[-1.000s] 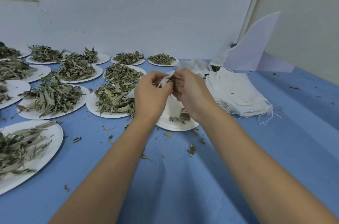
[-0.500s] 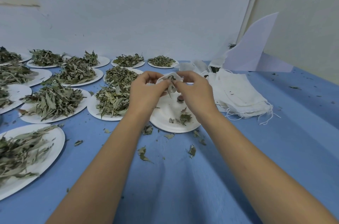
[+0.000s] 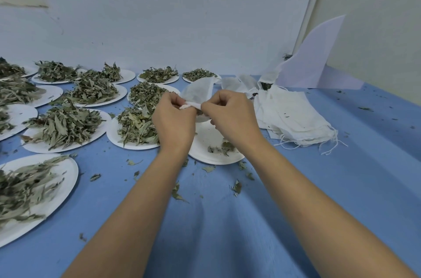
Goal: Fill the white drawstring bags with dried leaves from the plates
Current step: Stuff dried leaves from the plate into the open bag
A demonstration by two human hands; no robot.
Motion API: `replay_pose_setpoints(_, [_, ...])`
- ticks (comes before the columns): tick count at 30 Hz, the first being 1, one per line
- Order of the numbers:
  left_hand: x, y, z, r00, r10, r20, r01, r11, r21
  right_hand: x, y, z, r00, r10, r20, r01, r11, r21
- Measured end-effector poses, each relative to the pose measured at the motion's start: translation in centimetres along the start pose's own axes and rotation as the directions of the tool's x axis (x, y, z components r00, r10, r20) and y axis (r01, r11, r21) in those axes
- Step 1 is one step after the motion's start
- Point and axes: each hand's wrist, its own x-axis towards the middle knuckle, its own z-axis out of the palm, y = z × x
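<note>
The left hand (image 3: 173, 119) and right hand (image 3: 230, 115) each pinch the mouth of the bag (image 3: 200, 91), which stretches sideways between them, and the nearest heaped plate (image 3: 114, 133) lies just beside the left hand.

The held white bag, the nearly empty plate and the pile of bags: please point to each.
held white bag (image 3: 200, 91), head view, upper cloth part.
nearly empty plate (image 3: 206, 133), head view, bare white surface.
pile of bags (image 3: 293, 116), head view, middle of top bag.

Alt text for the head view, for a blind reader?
The left hand and right hand pinch a white drawstring bag above a nearly empty plate. To the left lie plates heaped with dried leaves, to the right a pile of white bags, all on blue cloth.
</note>
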Motion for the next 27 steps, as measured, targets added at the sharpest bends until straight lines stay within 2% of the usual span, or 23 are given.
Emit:
replay_pose_setpoints(3, [0.2, -0.3, -0.1, 0.998, 0.060, -0.027, -0.058, 0.996, 0.064, 0.1, 0.1, -0.2, 0.998, 0.028, 0.063, -0.035, 0.995, 0.098])
replay_pose_setpoints(6, [0.4, -0.6, -0.3, 0.995, 0.098, 0.015, -0.099, 0.991, 0.087, 0.3, 0.7, -0.3, 1.000, 0.007, 0.003, -0.007, 0.998, 0.064])
replay_pose_setpoints(9, [0.3, -0.3, -0.2, 0.993, 0.058, 0.099, -0.061, 0.998, 0.033, 0.6, 1.4, -0.6, 0.999, 0.025, -0.020, -0.022, 0.992, 0.126])
replay_pose_setpoints(11, [0.3, -0.1, 0.0, 0.991, 0.035, 0.126, -0.031, 0.999, -0.035, 0.9, 1.8, -1.1, 0.995, 0.100, -0.002, -0.097, 0.975, 0.199])
replay_pose_setpoints(12, [0.3, 0.0, 0.0, 0.992, 0.019, 0.122, -0.012, 0.998, -0.060, 1.2, 1.9, -1.5, 0.990, 0.141, 0.018, -0.142, 0.975, 0.169])
replay_pose_setpoints(13, [0.4, 0.0, 0.0, 0.994, 0.000, 0.112, 0.010, 0.996, -0.083, 1.4, 2.0, -2.1, 0.985, 0.165, 0.053, -0.168, 0.984, 0.063])
replay_pose_setpoints(15, [0.6, 0.0, -0.1, 0.995, -0.037, 0.090, 0.049, 0.988, -0.144, 1.7, 2.1, -3.2, 0.955, 0.198, 0.222, -0.139, 0.957, -0.256])
replay_pose_setpoints(17, [0.8, 0.0, -0.2, 0.996, -0.054, 0.068, 0.066, 0.979, -0.195, 1.7, 2.0, -4.0, 0.859, 0.308, 0.409, -0.077, 0.868, -0.491])
replay_pose_setpoints(18, [0.8, 0.0, -0.3, 0.997, -0.055, 0.062, 0.067, 0.976, -0.209, 1.7, 1.9, -4.1, 0.814, 0.361, 0.455, -0.053, 0.826, -0.561])
replay_pose_setpoints(19, [0.8, 0.0, -0.3, 0.997, -0.056, 0.062, 0.068, 0.973, -0.220, 1.6, 2.0, -4.2, 0.786, 0.395, 0.476, -0.034, 0.796, -0.604])
replay_pose_setpoints(21, [0.9, 0.0, -0.2, 0.996, -0.062, 0.065, 0.076, 0.969, -0.235, 1.6, 2.1, -4.1, 0.781, 0.406, 0.475, -0.018, 0.774, -0.634])
replay_pose_setpoints(27, [1.0, 0.1, -0.2, 0.993, -0.102, 0.057, 0.114, 0.954, -0.276, 1.7, 3.7, -3.8, 0.871, 0.305, 0.385, -0.027, 0.812, -0.583])
